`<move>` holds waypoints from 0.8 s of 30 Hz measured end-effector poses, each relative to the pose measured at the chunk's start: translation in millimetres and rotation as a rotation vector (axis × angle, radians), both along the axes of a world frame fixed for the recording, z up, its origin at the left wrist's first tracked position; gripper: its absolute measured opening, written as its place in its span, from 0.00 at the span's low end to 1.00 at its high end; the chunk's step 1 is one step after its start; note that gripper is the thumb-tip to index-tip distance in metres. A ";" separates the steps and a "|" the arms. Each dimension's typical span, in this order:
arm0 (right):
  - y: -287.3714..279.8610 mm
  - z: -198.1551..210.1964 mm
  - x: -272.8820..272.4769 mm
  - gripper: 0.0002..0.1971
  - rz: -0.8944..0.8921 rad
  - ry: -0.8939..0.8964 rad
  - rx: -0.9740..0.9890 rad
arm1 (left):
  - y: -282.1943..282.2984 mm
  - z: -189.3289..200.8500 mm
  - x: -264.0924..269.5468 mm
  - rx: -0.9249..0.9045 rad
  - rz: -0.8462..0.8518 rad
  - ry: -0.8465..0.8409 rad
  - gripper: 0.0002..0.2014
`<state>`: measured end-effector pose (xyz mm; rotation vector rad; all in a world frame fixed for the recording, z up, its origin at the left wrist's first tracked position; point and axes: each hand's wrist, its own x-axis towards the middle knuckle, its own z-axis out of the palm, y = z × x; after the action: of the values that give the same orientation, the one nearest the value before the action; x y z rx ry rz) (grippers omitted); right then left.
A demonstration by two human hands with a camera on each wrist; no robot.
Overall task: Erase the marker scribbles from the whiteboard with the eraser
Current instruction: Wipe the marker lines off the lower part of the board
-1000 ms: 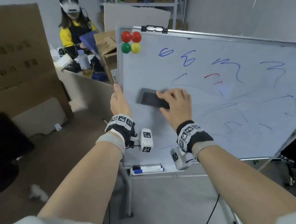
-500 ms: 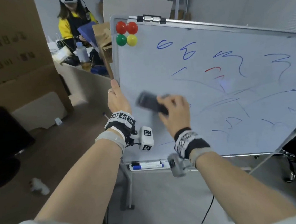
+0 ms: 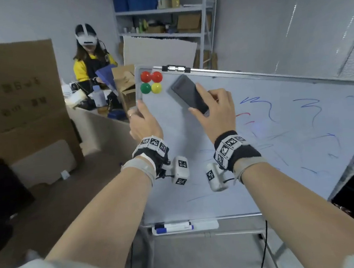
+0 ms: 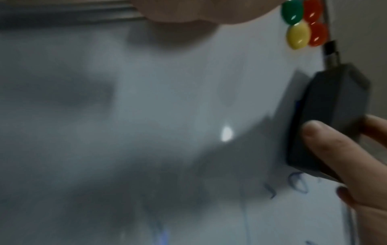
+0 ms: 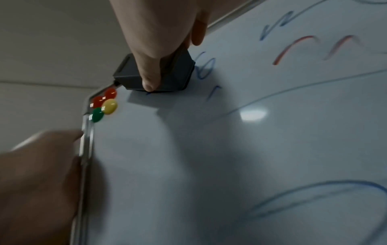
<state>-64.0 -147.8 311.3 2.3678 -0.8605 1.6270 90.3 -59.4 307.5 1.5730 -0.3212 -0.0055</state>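
Note:
A tilted whiteboard (image 3: 197,175) on a stand carries blue and red scribbles (image 3: 262,108) across its right half. My right hand (image 3: 215,110) grips a dark grey eraser (image 3: 189,94) and presses it flat on the board near the top edge, just right of the magnets. In the right wrist view the eraser (image 5: 155,73) sits beside a small blue loop (image 5: 206,69). My left hand (image 3: 143,122) holds the board's left frame (image 5: 85,149), thumb on the front face. In the left wrist view the eraser (image 4: 326,119) shows with my right fingers around it.
Red, green and yellow magnets (image 3: 151,82) cluster in the board's top left corner. Markers (image 3: 173,227) lie in the tray below. A person wearing a headset (image 3: 91,60) sits behind at a cluttered table. Cardboard boxes (image 3: 16,95) stand left, shelves (image 3: 160,16) behind.
My right hand has carried the eraser up from the board's middle left to near the top edge beside the magnets. The left hand stays on the frame. The head view has tilted upward.

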 end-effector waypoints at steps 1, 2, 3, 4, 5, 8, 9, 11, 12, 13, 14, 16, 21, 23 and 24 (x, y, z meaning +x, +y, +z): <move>3.6 2.1 8.5 0.30 0.016 0.053 -0.046 | -2.9 6.1 2.3 -0.020 -0.009 -0.004 0.23; 6.4 1.4 15.3 0.31 0.024 0.102 -0.080 | -4.8 8.2 4.8 -0.022 -0.011 -0.010 0.22; 7.5 -1.4 18.9 0.31 0.015 0.121 -0.093 | -6.3 8.2 6.6 -0.009 -0.002 -0.024 0.21; 5.9 -5.8 19.8 0.32 -0.008 0.096 -0.079 | -7.9 6.9 8.4 0.006 0.012 -0.038 0.21; 2.0 -11.2 17.5 0.31 -0.041 0.023 -0.036 | -10.2 5.8 9.6 0.014 0.024 -0.051 0.22; -15.1 -28.6 -3.9 0.32 -0.168 -0.270 0.176 | -15.6 2.7 9.3 0.026 0.040 -0.038 0.24; -19.1 -30.5 -12.0 0.32 -0.210 -0.326 0.235 | -18.0 2.6 9.3 0.026 0.030 -0.034 0.24; -20.9 -26.9 -16.0 0.33 -0.246 -0.366 0.326 | -20.6 2.0 9.6 0.028 0.019 -0.037 0.24; -18.3 -23.5 -11.0 0.34 -0.215 -0.355 0.328 | -21.2 1.0 11.2 0.032 0.029 -0.045 0.24; -12.9 -19.9 -2.3 0.35 -0.153 -0.308 0.300 | -21.1 0.4 14.2 0.036 0.043 -0.054 0.24; -5.7 -19.0 7.4 0.35 -0.093 -0.222 0.254 | -21.0 -0.9 16.5 0.041 0.056 -0.064 0.24; 5.4 -24.0 22.9 0.35 -0.043 -0.048 0.171 | -20.8 -2.5 20.8 0.046 0.076 -0.084 0.24; -12.5 -47.8 -18.4 0.34 -0.199 -0.309 0.427 | -28.7 -7.2 16.9 0.025 0.085 -0.082 0.23; -20.5 -54.2 -36.7 0.34 -0.296 -0.453 0.564 | -32.7 -10.0 15.9 0.022 0.096 -0.080 0.23; -19.8 -55.9 -38.1 0.34 -0.301 -0.475 0.592 | -33.6 -11.4 17.1 0.025 0.105 -0.081 0.23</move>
<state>-102.1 -167.5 255.4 2.0039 -1.9133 2.0375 107.4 -93.0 296.1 1.6158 -0.3021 0.1365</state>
